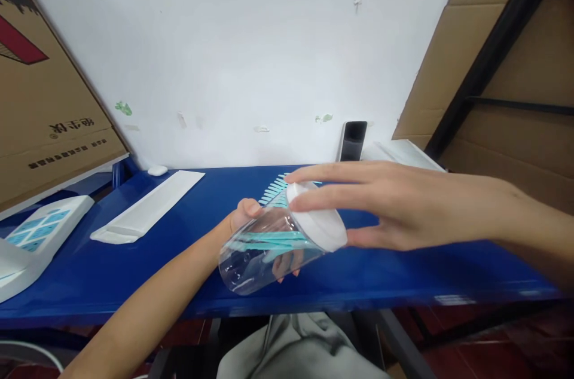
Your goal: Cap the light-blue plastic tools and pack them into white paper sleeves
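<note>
A clear plastic jar (251,268) is tilted on its side above the table, its white lid (320,226) pointing right. My left hand (246,213) wraps around the jar from behind, thumb on top, with fingers visible through the plastic. Inside lie a few thin turquoise sticks (273,241) whose exact kind I cannot make out. My right hand (394,205) has its fingers and thumb around the lid's edge, which appears seated on the jar. Behind the jar, several more turquoise sticks (271,190) lie in a row on the table, partly hidden.
On the blue table (201,259) lie a long white sleeve (150,205) and a small white object (157,170). A device with blue keys (42,226) stands at left. A phone-like device (353,141) leans on the white wall. Cardboard (49,80) flanks the left side.
</note>
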`<action>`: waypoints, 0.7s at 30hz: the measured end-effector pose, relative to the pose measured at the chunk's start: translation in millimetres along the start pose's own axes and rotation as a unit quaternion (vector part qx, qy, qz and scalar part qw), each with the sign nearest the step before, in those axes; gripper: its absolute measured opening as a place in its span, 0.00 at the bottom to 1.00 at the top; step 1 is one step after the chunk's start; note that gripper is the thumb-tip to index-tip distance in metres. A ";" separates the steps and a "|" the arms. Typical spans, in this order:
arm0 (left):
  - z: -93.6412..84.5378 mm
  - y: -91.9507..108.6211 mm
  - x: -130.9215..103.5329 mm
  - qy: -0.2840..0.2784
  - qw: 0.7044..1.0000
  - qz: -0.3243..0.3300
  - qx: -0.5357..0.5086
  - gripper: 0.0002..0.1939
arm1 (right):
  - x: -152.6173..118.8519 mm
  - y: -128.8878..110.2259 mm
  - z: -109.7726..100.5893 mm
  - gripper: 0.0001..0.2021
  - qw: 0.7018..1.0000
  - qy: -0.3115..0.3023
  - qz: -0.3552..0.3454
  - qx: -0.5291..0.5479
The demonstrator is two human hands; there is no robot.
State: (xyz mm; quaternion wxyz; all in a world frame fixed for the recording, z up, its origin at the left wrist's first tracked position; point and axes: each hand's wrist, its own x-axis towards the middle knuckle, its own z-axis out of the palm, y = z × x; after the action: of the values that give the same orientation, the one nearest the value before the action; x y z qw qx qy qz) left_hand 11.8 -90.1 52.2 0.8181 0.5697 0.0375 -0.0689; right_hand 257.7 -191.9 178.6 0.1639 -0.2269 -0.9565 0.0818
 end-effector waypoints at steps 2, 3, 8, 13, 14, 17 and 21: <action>0.6 4.4 -1.2 0.046 0.997 0.037 0.053 0.44 | 0.4 7.0 6.1 0.33 0.999 -0.005 0.040 -0.006; 0.6 6.3 -0.6 0.078 0.991 0.061 0.094 0.44 | 1.2 12.2 9.1 0.33 0.997 -0.010 0.075 -0.006; 9.0 8.5 15.6 0.366 0.822 0.156 0.407 0.44 | 5.7 46.3 22.9 0.26 0.965 0.003 0.264 -0.004; 23.8 5.0 52.7 0.575 0.611 0.107 0.533 0.52 | 7.6 79.8 14.9 0.21 0.948 -0.034 0.315 0.001; 23.9 6.5 60.6 0.585 0.598 0.101 0.538 0.53 | 7.8 83.9 11.2 0.20 0.945 -0.042 0.326 0.004; 21.9 15.9 78.7 0.604 0.577 0.093 0.543 0.54 | 7.5 86.5 0.2 0.21 0.933 -0.039 0.358 0.012; 35.5 22.6 75.3 0.579 0.580 0.195 0.539 0.50 | -1.5 73.1 -20.7 0.26 0.922 0.042 0.384 -0.017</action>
State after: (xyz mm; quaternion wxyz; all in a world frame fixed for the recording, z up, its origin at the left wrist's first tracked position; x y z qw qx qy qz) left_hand 89.1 -120.9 74.9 0.1591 0.8188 0.3469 0.4289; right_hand 296.0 -126.3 180.6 0.1558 -0.5830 -0.7894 0.1123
